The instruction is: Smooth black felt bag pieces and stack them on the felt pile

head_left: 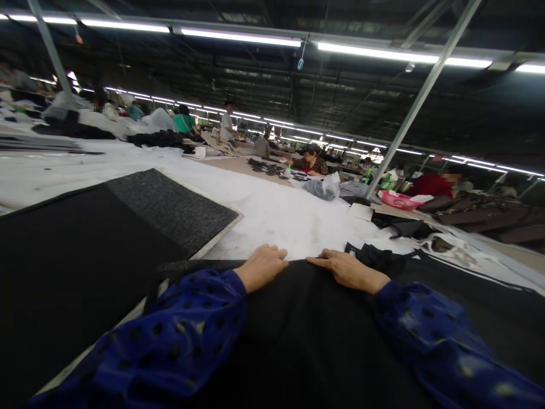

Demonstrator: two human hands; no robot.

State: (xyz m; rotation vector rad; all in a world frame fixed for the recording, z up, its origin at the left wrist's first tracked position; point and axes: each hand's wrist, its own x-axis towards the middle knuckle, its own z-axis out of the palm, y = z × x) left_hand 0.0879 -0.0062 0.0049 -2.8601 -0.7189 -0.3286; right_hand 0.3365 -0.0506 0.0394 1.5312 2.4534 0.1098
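A black fabric piece (306, 329) lies in front of me on the white table (272, 210). My left hand (263, 266) rests on its far edge with the fingers curled over the cloth. My right hand (346, 268) lies close beside it on the same edge, fingers stretched flat and pointing left. Both arms wear blue sleeves with dark dots.
A large black and grey fabric stack (106, 238) lies to the left. Dark cloth scraps (383, 255) sit to the right. A clear plastic bag (326, 187), a pink tray (398, 199) and other people at work are farther back. A slanted metal pole (419, 96) rises at the right.
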